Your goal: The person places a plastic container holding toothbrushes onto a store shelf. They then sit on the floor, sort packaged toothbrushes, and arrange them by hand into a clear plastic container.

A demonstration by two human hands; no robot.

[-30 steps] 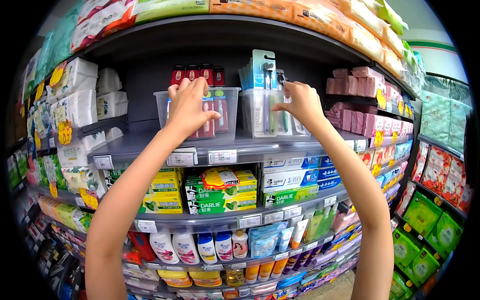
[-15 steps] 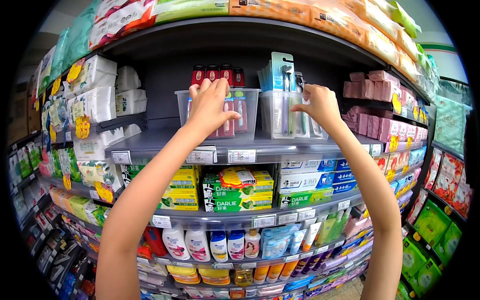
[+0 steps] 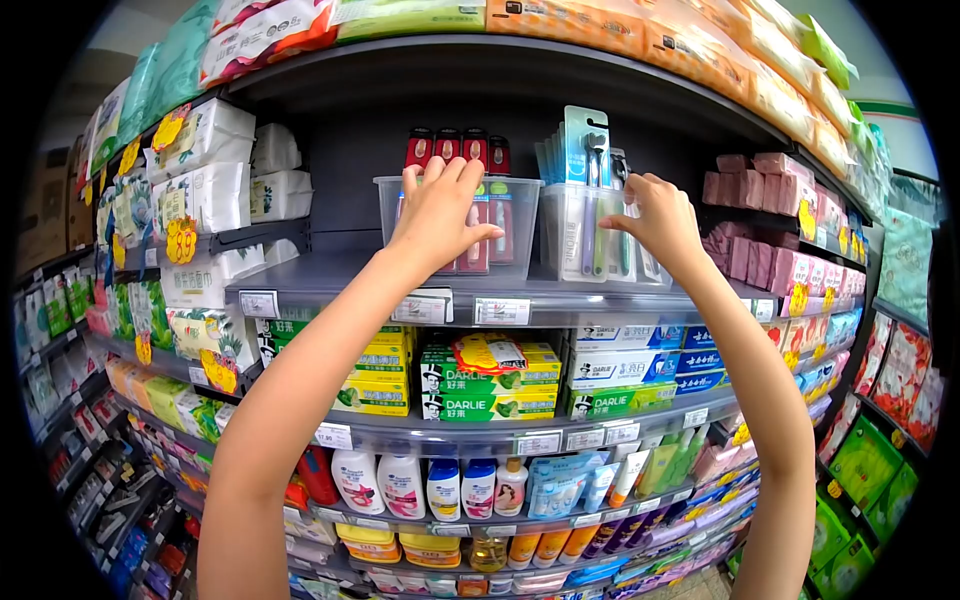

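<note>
Two clear plastic bins stand side by side on the upper shelf. My left hand point(image 3: 441, 218) is at the front of the left bin point(image 3: 524, 225), fingers spread near its rim and thumb out to the side. Red-and-black packs point(image 3: 446, 145) stand in that bin, partly hidden by the hand. My right hand point(image 3: 664, 222) curls round the right end of the other bin point(image 3: 567, 235), thumb in front and fingers at the rim. Toothbrush packs point(image 3: 586, 140) fill this bin, and a dark toothbrush pack point(image 3: 621, 170) is beside the right fingertips.
A grey shelf edge point(image 3: 590, 303) with price tags runs below the bins. Toothpaste boxes point(image 3: 490, 381) and shampoo bottles point(image 3: 400, 487) line lower shelves. Tissue packs point(image 3: 205, 200) stand left, pink packs point(image 3: 765, 185) right, and orange packs point(image 3: 575, 25) overhead.
The whole scene has shifted slightly right in view. Both hands keep about the same places against the bins.
</note>
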